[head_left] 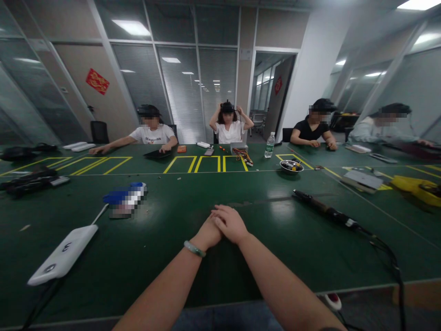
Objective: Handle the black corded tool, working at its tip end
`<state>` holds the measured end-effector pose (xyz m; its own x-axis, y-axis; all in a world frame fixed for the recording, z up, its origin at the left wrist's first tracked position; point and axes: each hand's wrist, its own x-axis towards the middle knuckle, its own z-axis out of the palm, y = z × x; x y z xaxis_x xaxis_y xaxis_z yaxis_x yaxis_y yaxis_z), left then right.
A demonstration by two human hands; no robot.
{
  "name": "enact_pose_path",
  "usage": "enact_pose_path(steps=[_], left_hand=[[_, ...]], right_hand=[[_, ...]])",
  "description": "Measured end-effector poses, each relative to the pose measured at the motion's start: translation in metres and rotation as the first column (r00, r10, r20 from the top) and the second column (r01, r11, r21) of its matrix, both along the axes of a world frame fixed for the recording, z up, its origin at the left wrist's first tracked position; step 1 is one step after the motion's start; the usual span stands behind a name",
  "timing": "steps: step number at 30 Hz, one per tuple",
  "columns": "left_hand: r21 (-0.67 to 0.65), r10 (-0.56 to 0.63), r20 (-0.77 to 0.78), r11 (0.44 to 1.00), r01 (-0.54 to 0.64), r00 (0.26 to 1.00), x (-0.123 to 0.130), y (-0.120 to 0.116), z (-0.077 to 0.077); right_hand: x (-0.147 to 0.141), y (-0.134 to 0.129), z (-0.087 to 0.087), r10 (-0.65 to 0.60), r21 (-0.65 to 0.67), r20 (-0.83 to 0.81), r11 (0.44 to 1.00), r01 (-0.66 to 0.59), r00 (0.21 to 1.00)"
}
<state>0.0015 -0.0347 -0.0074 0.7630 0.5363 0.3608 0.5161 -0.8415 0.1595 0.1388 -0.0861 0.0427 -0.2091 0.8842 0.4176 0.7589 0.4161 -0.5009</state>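
My left hand [209, 231] rests on the green table [165, 257], a pale green bangle [195, 248] around its wrist. Over it lies my right hand [232, 224], touching it, with fingers stretched across its back and nothing else held. The left fingers are mostly hidden beneath. To the left is a white device [65, 255] marked 3, with a cable reaching toward a blurred blue and white item [126, 200]. A dark pen-shaped electric tool [324, 208] lies to the right, its cable running off the near edge.
Across the table sit several people wearing head gear; one [229, 131] has both hands raised to the head. A metal bowl [291, 169] of small items and a water bottle [269, 147] stand back right. Black cables [29, 181] lie far left, a yellow object [416, 189] far right.
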Motion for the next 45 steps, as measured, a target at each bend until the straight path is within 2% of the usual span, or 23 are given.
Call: enact_pose_path(steps=[2,3,5,7,9,11,13,15,17,20,22,26,30,32,35,37,42,44,45], left_hand=[[-0.038,0.006,-0.030,0.999,-0.007,1.000,0.000,-0.001,0.008],[-0.060,0.013,-0.040,0.998,-0.016,0.999,0.000,-0.002,0.011],[-0.097,0.027,-0.042,0.995,-0.031,0.999,0.000,-0.002,0.016],[-0.119,0.021,-0.038,0.993,-0.025,0.999,-0.001,-0.002,0.018],[-0.124,0.019,-0.027,0.992,-0.022,0.999,-0.002,-0.003,0.019],[-0.124,0.020,-0.016,0.992,-0.021,1.000,-0.002,-0.003,0.019],[-0.129,0.021,-0.013,0.991,-0.023,1.000,-0.002,-0.003,0.019],[-0.138,0.025,-0.013,0.990,-0.026,1.000,-0.002,-0.003,0.019],[-0.150,0.028,-0.017,0.988,-0.031,0.999,-0.002,-0.003,0.020],[-0.158,0.025,-0.018,0.987,-0.027,1.000,-0.002,-0.002,0.020],[-0.157,0.023,-0.011,0.987,-0.024,1.000,-0.002,-0.002,0.020],[-0.179,0.030,-0.026,0.983,-0.034,0.999,-0.003,-0.004,0.023],[-0.215,0.040,-0.063,0.975,-0.052,0.997,-0.001,-0.007,0.029],[-0.220,0.038,-0.073,0.974,-0.053,0.997,-0.001,-0.009,0.033],[-0.231,0.034,-0.074,0.972,-0.051,0.997,-0.002,-0.011,0.037],[-0.244,0.033,-0.071,0.968,-0.049,0.997,-0.003,-0.012,0.039],[-0.274,0.038,-0.072,0.960,-0.057,0.997,-0.004,-0.013,0.040],[-0.285,0.036,-0.066,0.957,-0.054,0.997,-0.004,-0.012,0.039],[-0.290,0.036,-0.060,0.956,-0.052,0.998,-0.005,-0.012,0.039]], right_hand=[[0.034,0.005,-0.004,-0.217,0.079,-0.015,0.973,0.217,0.976],[0.054,0.007,-0.007,-0.348,0.099,-0.026,0.932,0.349,0.937],[0.100,0.006,-0.012,-0.608,0.105,-0.039,0.787,0.608,0.793],[0.150,-0.004,-0.017,-0.803,0.097,-0.025,0.591,0.801,0.596],[0.199,-0.022,-0.022,-0.913,0.125,0.003,0.406,0.905,0.409],[0.246,-0.049,-0.027,-0.966,0.178,0.024,0.259,0.949,0.259],[0.290,-0.082,-0.033,-0.990,0.217,0.040,0.139,0.966,0.134],[0.331,-0.115,-0.040,-0.997,0.227,0.059,0.064,0.972,0.052],[0.365,-0.143,-0.046,-0.994,0.193,0.099,0.069,0.979,0.050],[0.398,-0.166,-0.052,-0.975,0.087,0.170,0.159,0.984,0.142],[0.406,-0.169,-0.053,-0.957,0.036,0.199,0.220,0.975,0.209],[0.406,-0.163,-0.052,-0.912,0.037,0.261,0.336,0.941,0.316],[0.401,-0.158,-0.045,-0.888,-0.012,0.341,0.324,0.946,0.309],[0.396,-0.155,-0.042,-0.877,-0.055,0.388,0.284,0.957,0.283],[0.389,-0.147,-0.039,-0.899,-0.089,0.386,0.186,0.979,0.206],[0.387,-0.143,-0.040,-0.906,-0.113,0.374,0.167,0.980,0.197],[0.387,-0.138,-0.045,-0.913,-0.072,0.355,0.186,0.980,0.200],[0.382,-0.135,-0.046,-0.908,-0.043,0.350,0.229,0.972,0.230],[0.377,-0.131,-0.045,-0.898,-0.035,0.348,0.275,0.961,0.269]])
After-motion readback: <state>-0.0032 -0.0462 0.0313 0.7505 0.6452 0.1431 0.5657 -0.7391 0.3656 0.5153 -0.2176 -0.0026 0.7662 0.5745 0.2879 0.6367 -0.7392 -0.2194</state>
